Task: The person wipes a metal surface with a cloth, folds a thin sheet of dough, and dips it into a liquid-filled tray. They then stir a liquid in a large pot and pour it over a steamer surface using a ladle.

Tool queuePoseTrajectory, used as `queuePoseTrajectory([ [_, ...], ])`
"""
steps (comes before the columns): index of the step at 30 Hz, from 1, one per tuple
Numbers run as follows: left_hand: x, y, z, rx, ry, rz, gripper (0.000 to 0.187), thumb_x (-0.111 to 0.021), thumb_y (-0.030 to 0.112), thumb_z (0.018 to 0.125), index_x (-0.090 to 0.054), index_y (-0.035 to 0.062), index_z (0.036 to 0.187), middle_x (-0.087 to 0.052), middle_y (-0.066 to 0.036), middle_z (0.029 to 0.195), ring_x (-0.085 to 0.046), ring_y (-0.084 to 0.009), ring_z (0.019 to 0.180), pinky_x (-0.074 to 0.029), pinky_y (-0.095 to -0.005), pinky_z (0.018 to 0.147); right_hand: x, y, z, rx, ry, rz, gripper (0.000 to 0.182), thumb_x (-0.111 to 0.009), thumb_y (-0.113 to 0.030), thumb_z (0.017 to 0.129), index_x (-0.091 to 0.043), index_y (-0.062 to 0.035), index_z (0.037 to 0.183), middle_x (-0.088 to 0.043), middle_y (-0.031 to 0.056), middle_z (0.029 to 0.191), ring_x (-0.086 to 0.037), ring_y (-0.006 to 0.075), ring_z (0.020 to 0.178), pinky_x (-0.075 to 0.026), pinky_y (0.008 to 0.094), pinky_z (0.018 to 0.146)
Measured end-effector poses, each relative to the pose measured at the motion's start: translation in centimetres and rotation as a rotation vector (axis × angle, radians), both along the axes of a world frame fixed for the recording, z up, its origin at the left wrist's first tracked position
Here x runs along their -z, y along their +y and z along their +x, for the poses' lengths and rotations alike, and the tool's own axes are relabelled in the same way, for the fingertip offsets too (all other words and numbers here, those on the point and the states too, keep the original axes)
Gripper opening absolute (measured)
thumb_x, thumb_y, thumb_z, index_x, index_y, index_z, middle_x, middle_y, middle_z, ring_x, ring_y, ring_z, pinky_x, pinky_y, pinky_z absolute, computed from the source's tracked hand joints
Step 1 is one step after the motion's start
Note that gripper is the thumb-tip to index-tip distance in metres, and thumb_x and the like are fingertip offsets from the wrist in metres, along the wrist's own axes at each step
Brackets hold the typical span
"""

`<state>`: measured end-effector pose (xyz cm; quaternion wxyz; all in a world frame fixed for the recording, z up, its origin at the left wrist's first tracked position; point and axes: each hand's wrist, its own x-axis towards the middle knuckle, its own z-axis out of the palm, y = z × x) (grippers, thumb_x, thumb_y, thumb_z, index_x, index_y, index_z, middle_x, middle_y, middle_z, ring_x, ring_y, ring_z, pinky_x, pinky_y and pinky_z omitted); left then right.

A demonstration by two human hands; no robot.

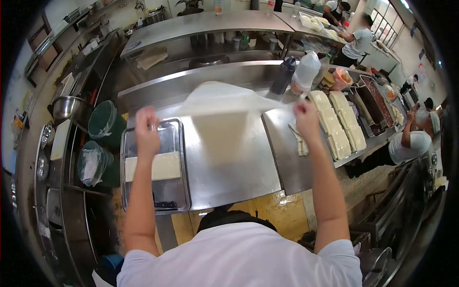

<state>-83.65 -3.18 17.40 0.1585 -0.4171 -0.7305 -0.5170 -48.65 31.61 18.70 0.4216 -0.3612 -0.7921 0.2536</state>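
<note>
A thin, whitish, see-through sheet [222, 99], blurred by motion, is spread in the air above the steel table [234, 177]. My right hand [305, 115] is closed on its right end, fingers pinched. At the other end, my left hand [147, 126] is closed on the sheet's left side, over the far part of a metal tray [129, 193]. In that tray lies a flat pale dough slab [160, 166], partly behind my left forearm. A dark-handled knife [165, 204] rests near the tray's front edge. Below the sheet, a pale beige patch shows on the steel.
Right of the table, long pale dough slabs [334, 124] lie in rows beside a folded cloth [299, 138]. A dark bottle [283, 75] and a plastic-wrapped container [306, 71] stand behind. Green bins [103, 124] are at left. Co-workers [411, 143] stand at right and far back.
</note>
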Motion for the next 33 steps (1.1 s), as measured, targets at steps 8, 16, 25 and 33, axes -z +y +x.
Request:
queuePoseTrajectory([
  [8,15.1,-14.2,17.1,-0.071,-0.484,-0.594,0.011,-0.077,0.01,0.078,-0.07,0.007,0.087,-0.066,-0.018,0.125,-0.059,-0.0359,0.121,-0.044,-0.045,0.104,20.1,-15.3,15.7,-0.187,-0.697,0.002,0.005,-0.065,-0.006,0.081,-0.066,-0.007,0.085,-0.058,0.0158,0.098,-0.055,0.0355,0.101,-0.043,0.0492,0.088],
  [16,15.6,0.0,14.9,0.192,-0.423,-0.607,0.036,-0.075,0.019,0.087,-0.068,0.0033,0.119,-0.066,-0.02,0.127,-0.058,-0.0374,0.124,-0.045,-0.0428,0.107,17.2,-12.2,7.4,-0.272,-0.402,-0.108,0.021,-0.064,-0.006,0.088,-0.064,-0.0009,0.108,-0.065,0.0216,0.11,-0.059,0.0416,0.106,-0.048,0.0495,0.093],
  [25,20.2,15.8,4.4,0.189,-0.214,-0.972,0.061,-0.061,0.033,0.099,-0.046,-0.0012,0.147,-0.036,-0.024,0.159,-0.029,-0.0412,0.15,-0.022,-0.0586,0.121,18.0,1.8,-10.6,-0.334,-0.568,-0.143,0.038,-0.057,-0.018,0.097,-0.058,0.005,0.128,-0.06,0.0267,0.132,-0.054,0.0427,0.126,-0.045,0.0474,0.106],
  [33,22.1,18.7,-3.6,0.1,-0.118,-1.051,0.068,-0.052,0.042,0.102,-0.036,-0.0006,0.153,-0.028,-0.022,0.164,-0.022,-0.0399,0.153,-0.015,-0.0619,0.122,24.0,7.8,-21.6,-0.383,-1.119,-0.086,0.071,-0.043,-0.046,0.104,-0.032,0.0021,0.155,-0.021,0.0225,0.166,-0.025,0.0387,0.152,-0.022,0.0577,0.122],
])
